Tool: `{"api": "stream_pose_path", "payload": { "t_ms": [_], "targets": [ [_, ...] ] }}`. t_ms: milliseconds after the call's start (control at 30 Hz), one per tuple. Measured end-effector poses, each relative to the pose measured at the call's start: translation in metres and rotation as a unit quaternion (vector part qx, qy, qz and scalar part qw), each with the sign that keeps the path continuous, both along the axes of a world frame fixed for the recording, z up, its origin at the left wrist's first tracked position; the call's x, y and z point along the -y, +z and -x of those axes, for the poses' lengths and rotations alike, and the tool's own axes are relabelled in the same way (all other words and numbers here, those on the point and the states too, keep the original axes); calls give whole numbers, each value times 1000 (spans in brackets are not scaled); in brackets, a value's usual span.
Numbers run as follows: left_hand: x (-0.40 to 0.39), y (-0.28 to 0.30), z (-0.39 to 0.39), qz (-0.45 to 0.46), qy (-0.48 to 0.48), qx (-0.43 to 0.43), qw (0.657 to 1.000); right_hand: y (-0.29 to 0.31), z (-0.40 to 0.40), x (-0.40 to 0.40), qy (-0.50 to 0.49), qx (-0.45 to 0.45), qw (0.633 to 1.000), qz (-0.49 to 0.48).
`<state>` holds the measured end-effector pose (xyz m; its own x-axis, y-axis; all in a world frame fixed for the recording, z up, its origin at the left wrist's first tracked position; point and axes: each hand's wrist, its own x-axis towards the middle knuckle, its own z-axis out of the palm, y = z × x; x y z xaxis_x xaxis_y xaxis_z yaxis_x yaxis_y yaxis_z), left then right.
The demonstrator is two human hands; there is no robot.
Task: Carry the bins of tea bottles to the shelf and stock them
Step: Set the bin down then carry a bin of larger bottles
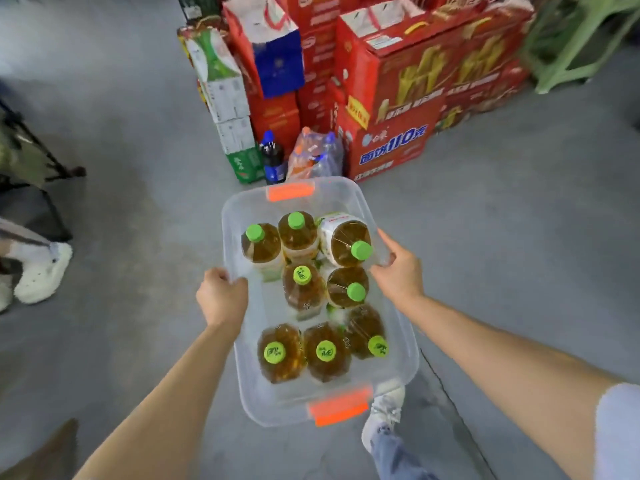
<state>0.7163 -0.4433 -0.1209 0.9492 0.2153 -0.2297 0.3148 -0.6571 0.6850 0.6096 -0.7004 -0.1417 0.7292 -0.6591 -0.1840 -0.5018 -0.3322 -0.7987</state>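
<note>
Hands (221,296) on bin (398,341) rim (probably gripping) —

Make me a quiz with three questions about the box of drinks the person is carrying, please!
1. Where are the hands on the clear bin?
A. on its two long sides
B. on the orange latches
C. underneath it

2. How many tea bottles are in the bin?
A. five
B. eight
C. twelve

3. How is the far-right bottle standing?
A. upright
B. upside down
C. tipped over, leaning

Answers:
1. A: the left hand grips one long rim and the right hand the other.
2. B: eight green caps show.
3. C: its green cap points sideways and its label faces up.
</note>
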Motion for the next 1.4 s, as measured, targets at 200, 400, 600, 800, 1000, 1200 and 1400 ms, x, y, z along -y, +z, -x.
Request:
{"api": "stream_pose_path", "payload": {
  "t_ms": [200, 400, 600, 800, 1000, 1200, 1400],
  "targets": [
    [132, 29, -29, 6, -115, -3, 993, 31, 26, 106, -112, -5, 994, 0],
    [249, 40, -39, 4, -208, 6, 978, 53, 56, 196, -193, 13, 981, -25],
    [353, 57, -54, 3, -281, 13, 960, 77, 77, 265, -279, -2, 960, -22],
    [439, 73, -67, 0, -342, 7, 940, 97, 77, 324, -340, 8, 940, -39],
    [530, 90, -89, 19, -391, 12, 920, 118, 59, 391, -416, 5, 908, -49],
    [635, 115, -121, 37, -432, 6, 901, 153, 35, 471, -453, 16, 889, -59],
    [767, 132, -143, 55, -466, 7, 883, 171, 27, 572, -492, 70, 866, -56]
  ]
}}
